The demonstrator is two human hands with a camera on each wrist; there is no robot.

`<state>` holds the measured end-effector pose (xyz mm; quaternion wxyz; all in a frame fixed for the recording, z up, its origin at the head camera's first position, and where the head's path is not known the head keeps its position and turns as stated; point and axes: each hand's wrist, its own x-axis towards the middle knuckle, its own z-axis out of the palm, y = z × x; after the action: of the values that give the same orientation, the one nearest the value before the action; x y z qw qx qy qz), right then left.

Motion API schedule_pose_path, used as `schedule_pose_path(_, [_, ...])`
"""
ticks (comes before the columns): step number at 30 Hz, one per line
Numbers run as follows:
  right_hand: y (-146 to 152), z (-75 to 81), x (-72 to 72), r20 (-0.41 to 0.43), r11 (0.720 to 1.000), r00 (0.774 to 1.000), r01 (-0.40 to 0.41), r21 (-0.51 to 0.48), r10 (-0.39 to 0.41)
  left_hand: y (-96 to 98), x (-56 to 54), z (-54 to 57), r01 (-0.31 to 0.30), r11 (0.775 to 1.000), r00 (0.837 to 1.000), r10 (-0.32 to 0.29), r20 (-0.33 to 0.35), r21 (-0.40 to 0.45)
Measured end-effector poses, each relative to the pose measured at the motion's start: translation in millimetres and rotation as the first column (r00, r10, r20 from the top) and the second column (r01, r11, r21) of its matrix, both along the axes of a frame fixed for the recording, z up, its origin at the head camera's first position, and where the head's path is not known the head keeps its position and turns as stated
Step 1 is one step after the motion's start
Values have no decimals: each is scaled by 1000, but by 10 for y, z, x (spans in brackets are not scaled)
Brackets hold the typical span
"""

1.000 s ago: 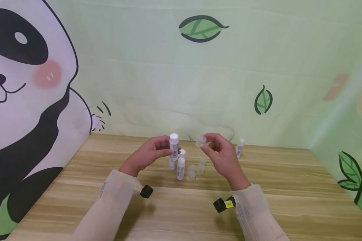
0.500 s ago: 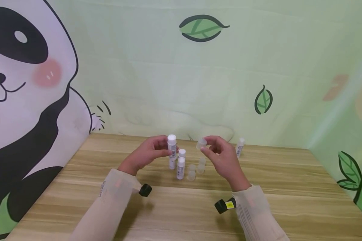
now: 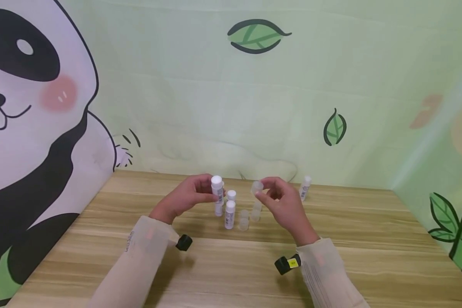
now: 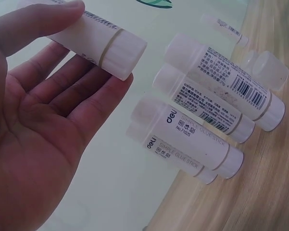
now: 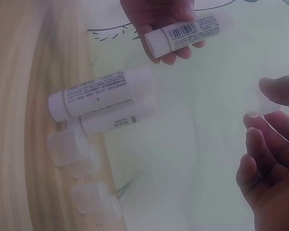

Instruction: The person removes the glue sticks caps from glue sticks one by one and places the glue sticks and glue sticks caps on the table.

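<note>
My left hand (image 3: 188, 194) pinches an upright white glue stick (image 3: 217, 188) between thumb and fingers, raised over the group of standing glue sticks. In the left wrist view, the thumb presses along the printed side of this glue stick (image 4: 94, 38). A translucent frosted cap (image 3: 257, 187) is in my right hand (image 3: 286, 203), pinched between thumb and fingertips above the other caps. The right wrist view shows that cap (image 5: 268, 103) partly covered by the thumb. Several glue sticks (image 4: 202, 137) labelled "deli" stand close together below my left hand.
Several translucent caps (image 3: 244, 224) stand on the wood-grain table (image 3: 231, 269), just right of the glue stick group. Another glue stick (image 3: 305, 188) stands apart, beyond my right hand. A printed cloth backdrop (image 3: 177, 85) rises behind the table's far edge.
Both hands have lowered slightly, each keeping its hold. The left has shifted a little left with its glue stick; the cap in the right now overlaps the caps standing behind in the head view.
</note>
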<state>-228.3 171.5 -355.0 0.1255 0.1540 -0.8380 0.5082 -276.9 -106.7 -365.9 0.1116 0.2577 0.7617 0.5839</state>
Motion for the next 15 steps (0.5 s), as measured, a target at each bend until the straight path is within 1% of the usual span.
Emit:
schedule_pose_path(5, [-2,-36,-22,7,1000,1000,5,14,-5,-4,-17,-8,22,1000,1000,-22,-14,-3])
schedule_pose_path(12, [13,-129,-68,14,999,1000,10,37,-10,-9,-46,-46,70,997,997,-70,6,27])
schedule_pose_path(15, [19,-171,-84,27,999,999,17,47,-19,-9,-56,-69,74,997,997,-74,5,21])
